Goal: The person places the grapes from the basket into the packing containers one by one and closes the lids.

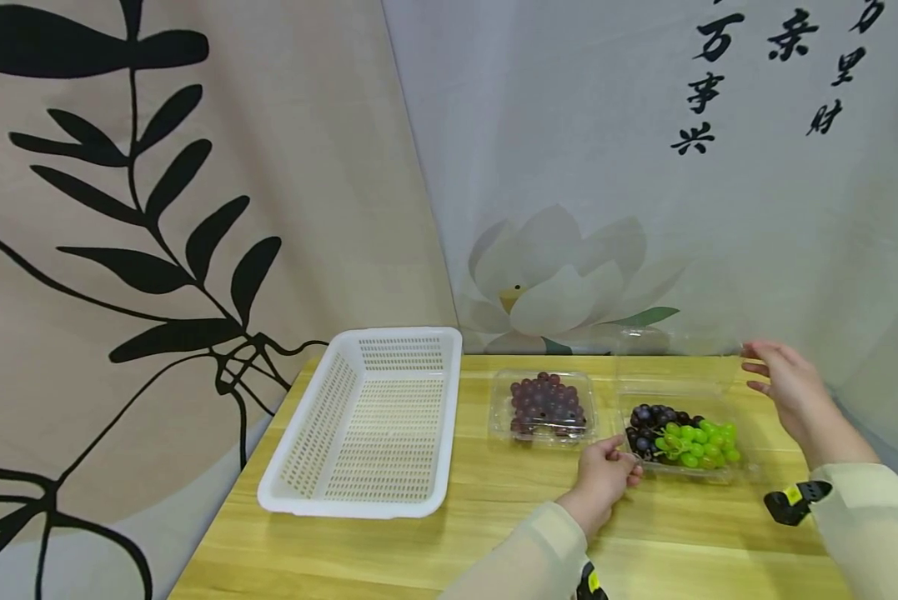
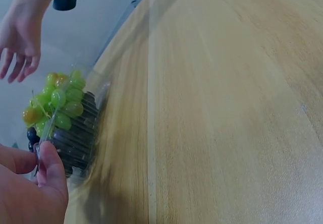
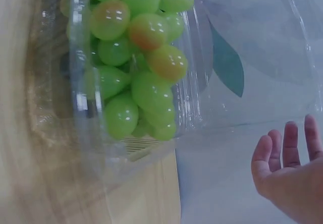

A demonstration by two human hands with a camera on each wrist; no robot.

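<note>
A clear plastic clamshell box (image 1: 699, 477) stands with its transparent lid (image 1: 674, 362) raised at the back. Inside lie dark grapes (image 1: 646, 421) and a bunch of green grapes (image 1: 699, 444), the green ones resting partly over the dark. My left hand (image 1: 602, 483) pinches the box's front left rim between thumb and finger, as the left wrist view shows closely. Beside the lid's right edge is my right hand (image 1: 794, 400), its fingers loosely bent and holding nothing. In the right wrist view those fingers (image 3: 291, 146) come right up to the lid's edge.
Left of this box sits a second clear box with its lid down, holding reddish-purple grapes (image 1: 546, 404). Farther left is a white perforated plastic basket (image 1: 444, 433). All stand on a wooden table (image 1: 494, 508), with a printed curtain (image 1: 328, 167) behind its far edge.
</note>
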